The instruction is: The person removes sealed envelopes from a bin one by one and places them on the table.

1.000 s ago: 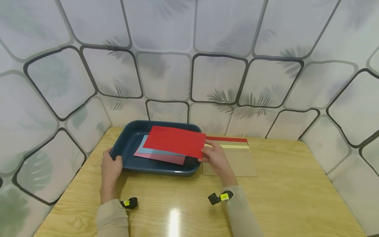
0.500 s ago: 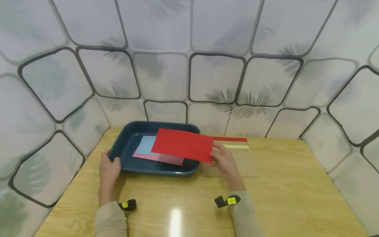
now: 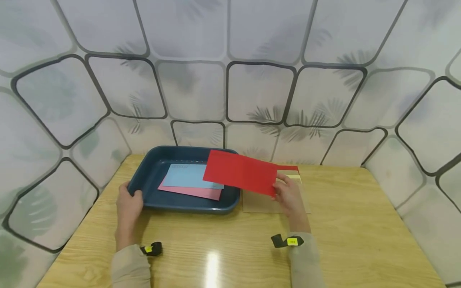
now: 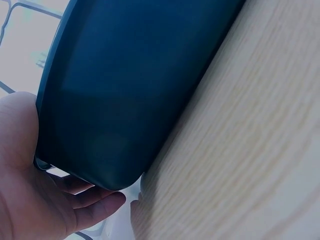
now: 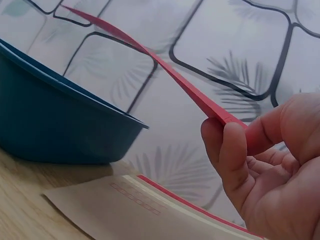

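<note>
A dark blue tray (image 3: pixel 191 207) stands on the table with a light blue envelope (image 3: pixel 191 176) lying over a pink envelope (image 3: pixel 201 193) inside it. My left hand (image 3: pixel 129 206) grips the tray's left end, thumb at the rim and fingers around the outside in the left wrist view. Between thumb and fingers, my right hand (image 3: pixel 291 196) pinches the right end of a red envelope (image 3: pixel 239 172). It hangs tilted in the air, partly over the tray's right side and partly over a stack of envelopes (image 3: pixel 259 203). The stack shows a brown one on top, with yellow and red edges behind.
The wooden table (image 3: pixel 360 224) extends to the right and in front of the tray. A patterned wall (image 3: pixel 259 96) rises right behind the table's back edge. Black bands with yellow labels sit around both wrists.
My right hand has moved to the right with the red envelope, uncovering more of the light blue one in the tray. My left hand stays on the tray.
</note>
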Demonstrator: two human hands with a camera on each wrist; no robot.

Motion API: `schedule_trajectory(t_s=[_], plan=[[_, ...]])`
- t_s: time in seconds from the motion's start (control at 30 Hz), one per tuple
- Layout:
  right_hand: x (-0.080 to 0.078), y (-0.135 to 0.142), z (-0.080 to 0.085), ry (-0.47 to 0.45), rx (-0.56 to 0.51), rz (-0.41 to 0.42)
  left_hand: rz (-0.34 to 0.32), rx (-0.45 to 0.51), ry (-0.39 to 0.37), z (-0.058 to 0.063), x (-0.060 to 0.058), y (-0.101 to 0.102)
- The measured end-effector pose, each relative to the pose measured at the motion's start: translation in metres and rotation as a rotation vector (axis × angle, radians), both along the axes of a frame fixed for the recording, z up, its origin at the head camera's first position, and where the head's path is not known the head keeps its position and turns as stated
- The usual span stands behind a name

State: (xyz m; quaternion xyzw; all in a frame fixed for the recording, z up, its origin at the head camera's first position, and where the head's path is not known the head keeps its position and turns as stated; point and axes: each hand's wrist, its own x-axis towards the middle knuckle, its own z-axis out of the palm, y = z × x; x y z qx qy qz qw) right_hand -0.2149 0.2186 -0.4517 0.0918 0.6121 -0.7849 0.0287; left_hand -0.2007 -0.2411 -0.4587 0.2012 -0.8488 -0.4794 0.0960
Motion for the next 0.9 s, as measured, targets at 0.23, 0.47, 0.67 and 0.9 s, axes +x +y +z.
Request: schedule_trajectory(t_s=[0.23, 0.47, 0.67, 0.9], plan=[[0.001, 0.023, 0.003, -0.060, 0.010, -0.091, 0.005, 0.002, -0.003, 0.000, 0.001, 0.000], [0.013, 0.050, 0.007, -0.096, 0.087, -0.203, -0.005, 0.000, -0.007, 0.000, -0.002, -0.001], [0.021, 0.070, 0.006, -0.147, 0.138, -0.341, 0.003, -0.013, 0.008, 0.003, -0.002, 0.000], [0.029, 0.083, 0.001, -0.199, 0.240, -0.391, -0.008, -0.003, -0.018, 0.002, -0.002, 0.000]])
